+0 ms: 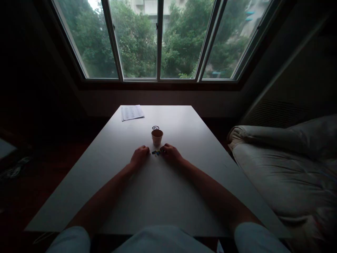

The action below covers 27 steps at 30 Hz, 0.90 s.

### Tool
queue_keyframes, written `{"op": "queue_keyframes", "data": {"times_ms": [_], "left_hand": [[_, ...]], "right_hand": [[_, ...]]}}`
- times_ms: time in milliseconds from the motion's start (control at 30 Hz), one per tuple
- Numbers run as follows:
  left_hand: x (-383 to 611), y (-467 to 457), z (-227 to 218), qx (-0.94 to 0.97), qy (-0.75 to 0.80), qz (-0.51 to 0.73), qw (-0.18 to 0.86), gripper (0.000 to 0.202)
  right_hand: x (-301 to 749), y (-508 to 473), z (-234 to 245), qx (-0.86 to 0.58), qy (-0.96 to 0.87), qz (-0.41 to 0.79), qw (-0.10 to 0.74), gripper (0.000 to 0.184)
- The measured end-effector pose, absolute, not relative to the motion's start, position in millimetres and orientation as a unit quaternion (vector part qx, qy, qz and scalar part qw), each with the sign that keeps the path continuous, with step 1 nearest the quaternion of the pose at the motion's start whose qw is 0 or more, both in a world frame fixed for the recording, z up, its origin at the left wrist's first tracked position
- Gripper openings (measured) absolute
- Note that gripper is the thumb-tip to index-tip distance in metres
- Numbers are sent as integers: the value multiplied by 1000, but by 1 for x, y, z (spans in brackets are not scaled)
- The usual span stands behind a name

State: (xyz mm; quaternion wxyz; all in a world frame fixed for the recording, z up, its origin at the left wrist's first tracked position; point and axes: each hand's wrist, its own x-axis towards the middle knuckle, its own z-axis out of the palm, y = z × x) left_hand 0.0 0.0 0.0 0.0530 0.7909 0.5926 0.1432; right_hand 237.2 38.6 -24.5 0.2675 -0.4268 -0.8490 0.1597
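The left hand (139,155) and the right hand (171,153) are being rested, knuckles up, on the white tabletop (110,182), near its middle. A cluster of small coloured pieces (156,152), blue and yellow, is being flanked by them: the left hand is being kept just beside it at 9 o'clock, and the right hand is being held against it at 3 o'clock. Both hands are being kept loosely curled. Whether any piece is being pinched by either one cannot be told, because the light is dim and the pieces are tiny.

A brown paper cup (157,136) is being left upright just beyond the pieces at 12 o'clock, apart from both hands. A small round dark object (155,127) is lying just behind the cup, again at 12 o'clock. Printed sheets (132,112) are lying at 11 o'clock, near the far edge. A pale duvet (284,165) is bunched up off the tabletop at 3 o'clock.
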Motion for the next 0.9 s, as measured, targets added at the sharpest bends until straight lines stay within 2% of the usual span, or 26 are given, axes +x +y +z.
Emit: {"op": "queue_keyframes", "data": {"times_ms": [600, 900], "left_hand": [[-11, 5, -5, 792, 580, 178, 73, 25], [-24, 7, 3, 798, 577, 151, 86, 27]], "right_hand": [[240, 38, -25, -417, -856, 148, 267, 16], [245, 42, -33, -381, -858, 166, 301, 12]]}}
